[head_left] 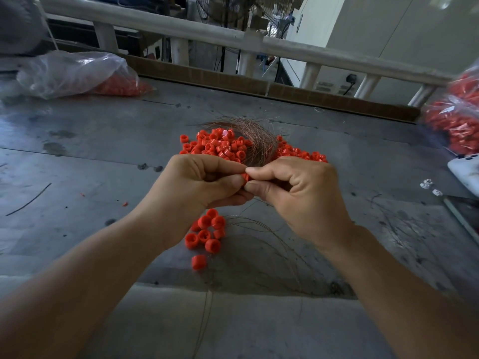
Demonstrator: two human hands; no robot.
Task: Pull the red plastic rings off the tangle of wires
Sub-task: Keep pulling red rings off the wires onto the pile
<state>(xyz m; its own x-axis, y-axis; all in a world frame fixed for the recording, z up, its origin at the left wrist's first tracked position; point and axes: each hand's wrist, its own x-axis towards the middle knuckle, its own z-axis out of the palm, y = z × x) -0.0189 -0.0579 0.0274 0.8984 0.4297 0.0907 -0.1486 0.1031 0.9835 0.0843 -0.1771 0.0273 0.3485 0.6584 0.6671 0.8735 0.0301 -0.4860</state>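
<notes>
Red ring (pixel 245 177) pinched between my left hand (pixel 204 181) and right hand (pixel 298 193), both curled tight on it, so I can slide it off the wires (pixel 261 143).

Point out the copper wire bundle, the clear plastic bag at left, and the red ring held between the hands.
copper wire bundle (pixel 260 142), head view, curved middle strands
clear plastic bag (pixel 70 71), head view, crumpled top
red ring (pixel 245 177), head view, its exposed sliver

A scuffed grey metal table (pixel 77 141) meets a white railing (pixel 207 32), with perhaps a pale cabinet (pixel 388 35) behind.
</notes>
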